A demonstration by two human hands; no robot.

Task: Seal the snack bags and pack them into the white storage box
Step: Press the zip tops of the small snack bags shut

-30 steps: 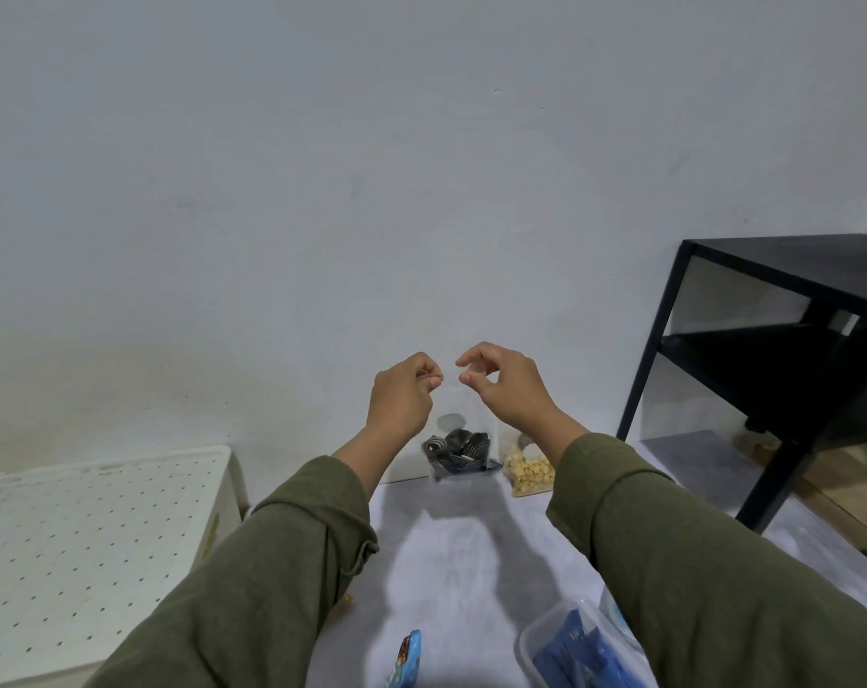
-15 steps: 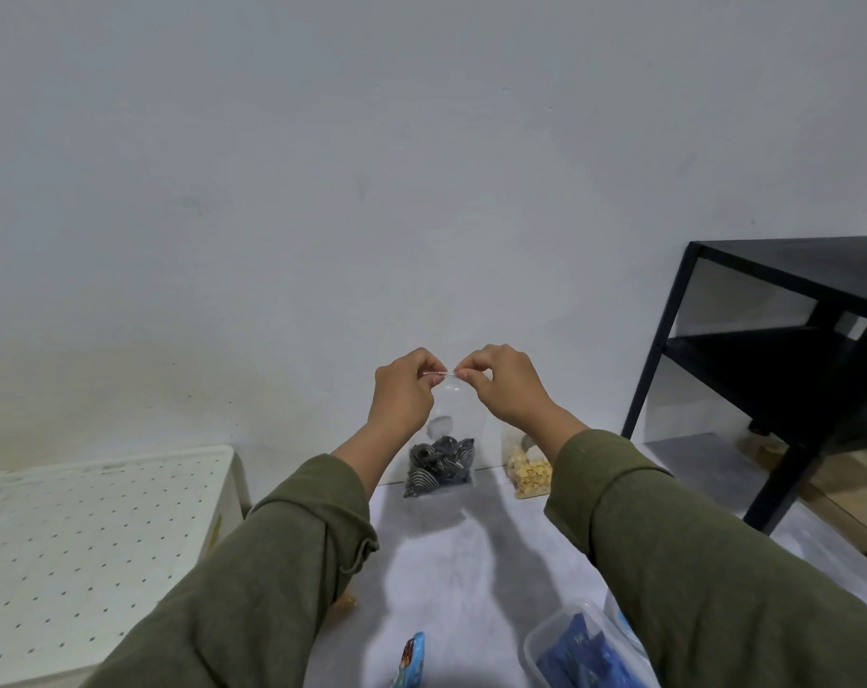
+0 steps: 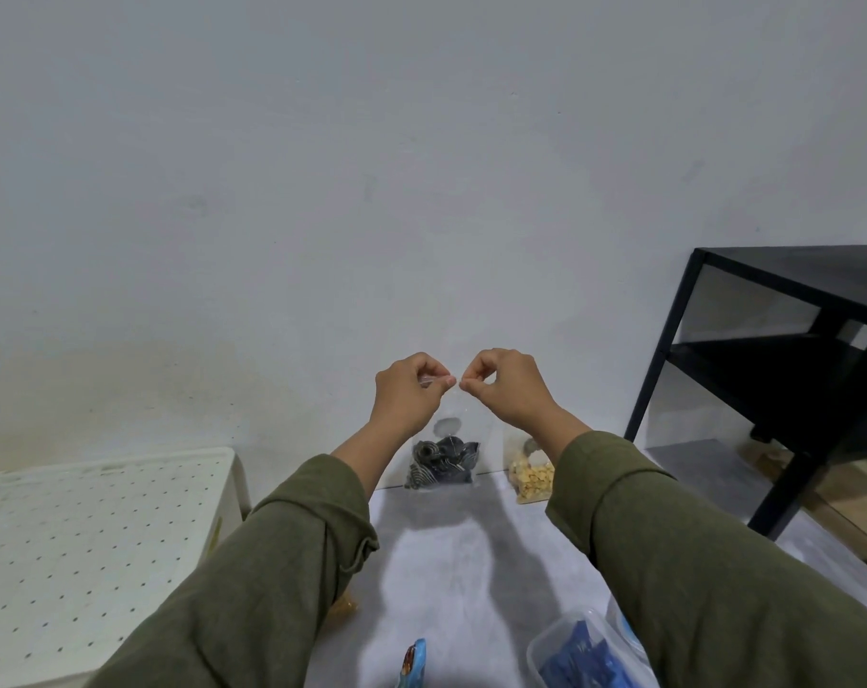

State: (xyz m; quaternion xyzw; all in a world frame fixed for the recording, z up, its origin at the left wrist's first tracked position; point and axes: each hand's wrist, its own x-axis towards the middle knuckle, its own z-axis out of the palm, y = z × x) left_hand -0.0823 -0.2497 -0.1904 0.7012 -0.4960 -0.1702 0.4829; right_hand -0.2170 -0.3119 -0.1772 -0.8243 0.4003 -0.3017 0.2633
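Note:
A clear zip bag of dark striped snacks [image 3: 442, 461] hangs in the air above the grey floor, held up by its top edge. My left hand [image 3: 407, 395] pinches the left part of that edge between thumb and fingers. My right hand [image 3: 504, 387] pinches the edge just to the right, and the fingertips of both hands nearly meet. The white storage box [image 3: 89, 553] with a perforated lid stands at the lower left. A second clear bag of yellow snacks [image 3: 531, 476] leans by the wall behind my right wrist.
A black metal shelf [image 3: 778, 369] stands at the right. A clear plastic tub with blue packets [image 3: 577, 657] sits at the bottom right, and a blue snack packet [image 3: 414, 662] pokes in at the bottom edge. A yellow item [image 3: 344, 607] peeks out under my left sleeve.
Both hands moved closer together along the bag's top edge. The bag of dark snacks rose from the floor and now hangs a little higher.

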